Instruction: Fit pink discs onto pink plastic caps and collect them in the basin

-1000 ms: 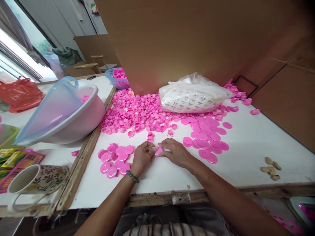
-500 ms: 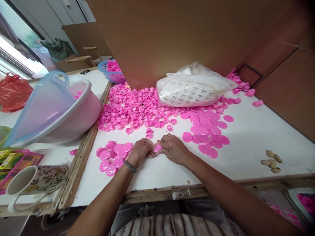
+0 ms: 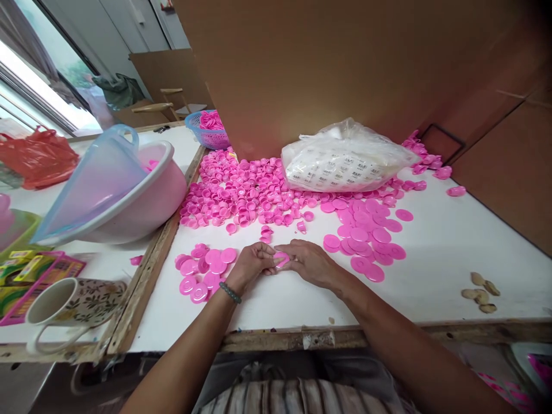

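Note:
Between my hands is a small pink toy saucer, its edges pinched by the fingers of both. My left hand, with a beaded bracelet at the wrist, closes on its left side. My right hand grips the right side, fingertips bent over it. Whether a label lies under the fingers is hidden. Left of my hands lies a small group of pink saucers; a larger spread of flat pink saucers lies to the right. Beyond them is a heap of tiny pink toy cups.
A clear plastic bag of printed white pieces rests against the cardboard box. To the left stand a tilted pink basin, a floral mug and a blue basket. Several peanuts lie right. A wooden strip divides the tabletop.
The view has shifted slightly, so the scene sits a little further right. Both hands stay together on the saucer, whose face now shows more between the fingers.

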